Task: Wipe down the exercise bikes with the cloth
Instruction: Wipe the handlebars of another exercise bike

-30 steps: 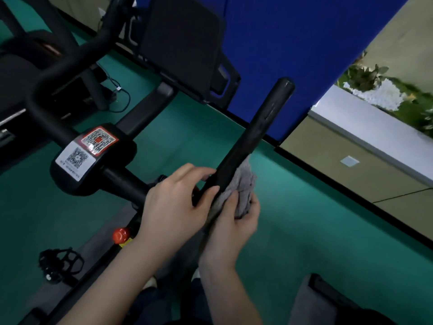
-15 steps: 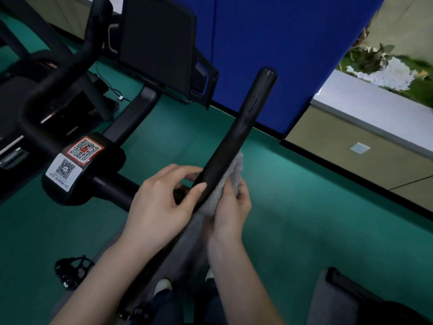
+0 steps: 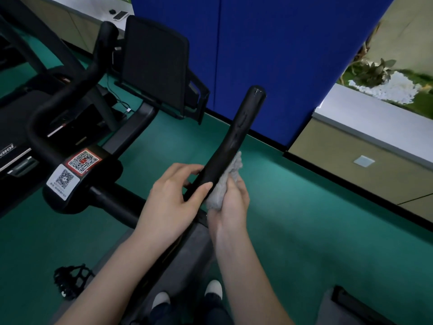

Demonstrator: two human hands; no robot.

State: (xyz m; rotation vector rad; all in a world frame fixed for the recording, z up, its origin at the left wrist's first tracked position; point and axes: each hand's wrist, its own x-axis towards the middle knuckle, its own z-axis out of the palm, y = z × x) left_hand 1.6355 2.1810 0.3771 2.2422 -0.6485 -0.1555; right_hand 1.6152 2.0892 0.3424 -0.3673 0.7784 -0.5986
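A black exercise bike stands in front of me, its right handlebar (image 3: 236,134) rising away toward a blue wall. My left hand (image 3: 171,202) grips the lower part of that bar, thumb over the top. My right hand (image 3: 230,202) holds a grey cloth (image 3: 226,181) bunched against the bar's right side, just above my left thumb. The left handlebar (image 3: 70,97) curves up at the left. Two QR stickers (image 3: 75,170) sit on the bike's central clamp.
The bike's dark screen (image 3: 154,66) stands behind the bars. A treadmill (image 3: 14,127) is at the left, a pedal (image 3: 70,280) low left. Green floor surrounds the bike; a beige ledge (image 3: 365,146) runs along the right. My shoes (image 3: 213,289) show at the bottom.
My right hand has slid the cloth a little further up the handlebar. My left hand keeps its grip below it. The view has tilted up and pulled back slightly.
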